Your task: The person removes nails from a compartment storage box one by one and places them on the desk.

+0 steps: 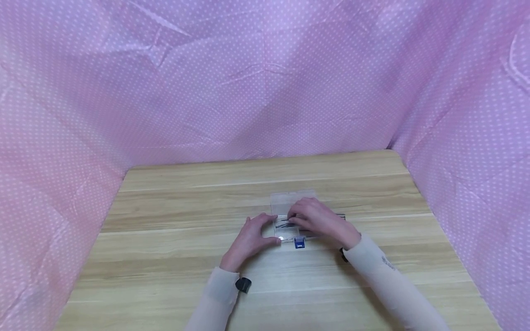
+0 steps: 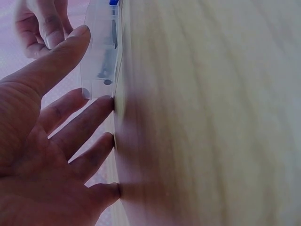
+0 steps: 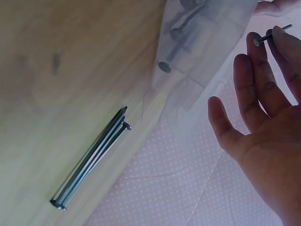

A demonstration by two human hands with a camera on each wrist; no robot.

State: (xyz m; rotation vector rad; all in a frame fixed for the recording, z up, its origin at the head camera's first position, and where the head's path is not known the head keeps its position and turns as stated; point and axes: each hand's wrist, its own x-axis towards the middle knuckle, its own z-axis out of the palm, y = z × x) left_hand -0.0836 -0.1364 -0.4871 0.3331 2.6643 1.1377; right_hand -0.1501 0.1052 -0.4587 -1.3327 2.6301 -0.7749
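The right hand pinched a nail in its grip over the clear box, head toward it, while the spread left hand touched the box's left end.

Cloth-lined booth: wood-grain table, pink polka-dot sheets around.

Forearms forward, left hand in a wide arch, right hand pinched.

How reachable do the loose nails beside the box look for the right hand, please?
Probably yes: the loose nails lie outside the box with nothing visible over them, though the right hand is pinching another nail.
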